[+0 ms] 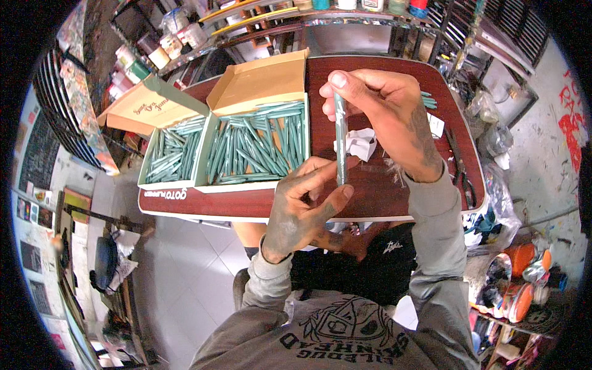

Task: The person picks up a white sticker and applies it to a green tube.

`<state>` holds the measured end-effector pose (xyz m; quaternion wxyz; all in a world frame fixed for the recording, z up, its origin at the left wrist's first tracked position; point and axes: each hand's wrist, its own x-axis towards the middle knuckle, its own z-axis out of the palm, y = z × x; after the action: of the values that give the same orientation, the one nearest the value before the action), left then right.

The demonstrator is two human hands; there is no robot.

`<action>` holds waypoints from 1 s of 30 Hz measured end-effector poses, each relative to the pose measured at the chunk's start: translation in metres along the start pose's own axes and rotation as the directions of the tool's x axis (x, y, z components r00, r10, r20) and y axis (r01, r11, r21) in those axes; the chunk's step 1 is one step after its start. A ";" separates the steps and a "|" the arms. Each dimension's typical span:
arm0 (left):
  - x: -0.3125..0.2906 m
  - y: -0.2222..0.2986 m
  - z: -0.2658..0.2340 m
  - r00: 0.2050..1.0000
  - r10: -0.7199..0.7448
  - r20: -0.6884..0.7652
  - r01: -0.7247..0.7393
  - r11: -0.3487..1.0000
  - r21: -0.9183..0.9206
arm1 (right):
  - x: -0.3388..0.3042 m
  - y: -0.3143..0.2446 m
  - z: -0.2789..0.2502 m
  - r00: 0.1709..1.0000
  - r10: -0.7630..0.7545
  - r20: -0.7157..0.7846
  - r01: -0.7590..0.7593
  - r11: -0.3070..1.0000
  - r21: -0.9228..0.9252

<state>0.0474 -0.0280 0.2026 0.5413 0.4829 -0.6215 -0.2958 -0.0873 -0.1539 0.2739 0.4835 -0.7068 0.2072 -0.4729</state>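
A teal pen (341, 139) with pale print along its barrel stands almost upright between my two hands. At its upper end, the thumb and fingers of my right hand (385, 105) pinch it. My left hand (308, 200) grips the lower end between thumb and fingers. Both hands are above the near part of the dark red table. Left of them, an open box (250, 185) is full of similar teal pens (253, 145). A smaller open box (166, 184) beside it holds more pens. Behind my right wrist lies a crumpled white cloth or paper (359, 145).
The table (320, 77) has a pale rim. Scissors (464, 185) lie near its right edge, by a small white card (435, 126). Several teal pens (427, 100) rest behind my right hand. Paint jars (157, 54) crowd the far left; orange-lidded cans (521, 299) stand lower right.
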 end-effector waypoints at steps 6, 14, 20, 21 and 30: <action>0.002 0.000 -0.003 0.986 -0.011 0.168 0.038 0.986 -0.161 | -0.008 -0.010 -0.005 0.999 -0.024 -0.023 0.024 1.000 0.007; 0.004 0.005 0.004 0.966 0.007 0.260 0.068 0.958 -0.279 | -0.021 -0.019 -0.018 0.997 -0.034 -0.063 0.034 0.999 -0.009; 0.000 0.019 0.026 0.984 -0.078 0.161 0.145 0.878 -0.456 | -0.025 -0.024 -0.031 0.979 -0.126 -0.158 0.120 0.992 -0.041; -0.001 0.017 0.026 0.982 -0.084 0.171 0.145 0.911 -0.385 | -0.025 -0.026 -0.034 0.978 -0.128 -0.164 0.127 0.992 -0.018; 0.005 0.012 0.036 0.989 -0.046 0.138 0.065 0.988 -0.139 | -0.039 -0.032 -0.048 0.993 0.024 -0.118 0.013 0.953 0.303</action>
<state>0.0098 -0.0335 0.2066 0.5230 0.4390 -0.6201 -0.3863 -0.1528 -0.1338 0.2876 0.5741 -0.5940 0.1627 -0.5395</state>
